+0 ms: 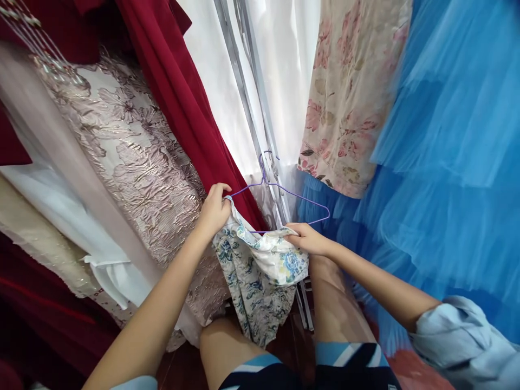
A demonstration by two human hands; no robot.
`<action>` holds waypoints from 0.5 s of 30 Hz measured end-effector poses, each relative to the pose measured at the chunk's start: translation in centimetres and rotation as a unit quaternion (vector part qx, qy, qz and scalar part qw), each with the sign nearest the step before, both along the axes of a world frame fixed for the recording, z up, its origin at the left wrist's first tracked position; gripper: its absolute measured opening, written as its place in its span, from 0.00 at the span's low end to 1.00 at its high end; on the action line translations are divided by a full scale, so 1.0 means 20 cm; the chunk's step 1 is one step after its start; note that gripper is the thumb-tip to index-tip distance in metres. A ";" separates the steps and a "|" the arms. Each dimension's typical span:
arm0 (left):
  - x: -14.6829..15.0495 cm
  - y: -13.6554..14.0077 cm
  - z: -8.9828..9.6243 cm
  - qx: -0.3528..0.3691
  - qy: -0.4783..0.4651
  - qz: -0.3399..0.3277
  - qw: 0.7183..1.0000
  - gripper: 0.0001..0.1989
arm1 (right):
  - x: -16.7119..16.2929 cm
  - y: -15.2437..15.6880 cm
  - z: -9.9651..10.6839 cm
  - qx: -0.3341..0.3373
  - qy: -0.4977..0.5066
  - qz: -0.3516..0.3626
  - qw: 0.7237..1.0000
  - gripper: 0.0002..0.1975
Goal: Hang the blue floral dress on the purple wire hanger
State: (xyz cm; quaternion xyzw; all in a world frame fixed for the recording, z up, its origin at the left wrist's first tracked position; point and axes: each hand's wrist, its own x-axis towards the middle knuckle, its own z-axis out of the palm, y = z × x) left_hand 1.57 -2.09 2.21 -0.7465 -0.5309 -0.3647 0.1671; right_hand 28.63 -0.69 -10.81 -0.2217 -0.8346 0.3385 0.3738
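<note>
Between my hands hangs a white garment with a blue floral print, partly on a purple wire hanger. The hanger's left arm runs into the garment's upper left edge, while its right arm is bare. My left hand is closed on that left edge, beside the hanger's left end. Lower down, my right hand pinches the garment's right edge between thumb and fingers, below the bare right end of the hanger. The hook points up in front of a metal pole; whether it touches the pole I cannot tell.
Dark red cloth and a shiny pink dress with raised flowers hang at left. A metal pole stands behind the hanger. To the right hang a pink floral garment and a layered blue tulle dress.
</note>
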 end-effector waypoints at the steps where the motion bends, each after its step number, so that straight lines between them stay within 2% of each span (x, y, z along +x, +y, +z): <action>1: 0.02 0.01 0.00 0.000 0.001 -0.009 1.000 0.15 | -0.01 0.00 0.00 0.003 -0.001 -0.006 1.000 0.09; 5: 0.08 0.00 -0.01 -0.010 -0.004 -0.021 1.000 0.17 | -0.03 -0.01 0.01 -0.001 0.022 -0.011 1.000 0.09; 7: 0.09 -0.01 -0.02 -0.022 0.009 -0.013 1.000 0.17 | -0.01 -0.01 0.02 0.007 0.063 -0.005 0.998 0.08; 9: 0.08 0.00 -0.03 -0.030 0.027 -0.009 0.999 0.17 | 0.03 0.00 0.01 0.034 0.126 -0.040 0.991 0.10; 11: 0.07 0.02 -0.05 -0.027 0.029 -0.008 0.999 0.18 | 0.10 0.04 -0.02 0.066 0.202 -0.148 0.966 0.10; 13: 0.06 0.03 -0.07 -0.024 0.022 -0.011 0.999 0.18 | 0.18 0.12 -0.04 0.072 0.266 -0.291 0.916 0.10; 15: 0.07 0.04 -0.08 -0.028 0.018 -0.015 0.999 0.18 | 0.26 0.21 -0.06 0.050 0.293 -0.385 0.874 0.11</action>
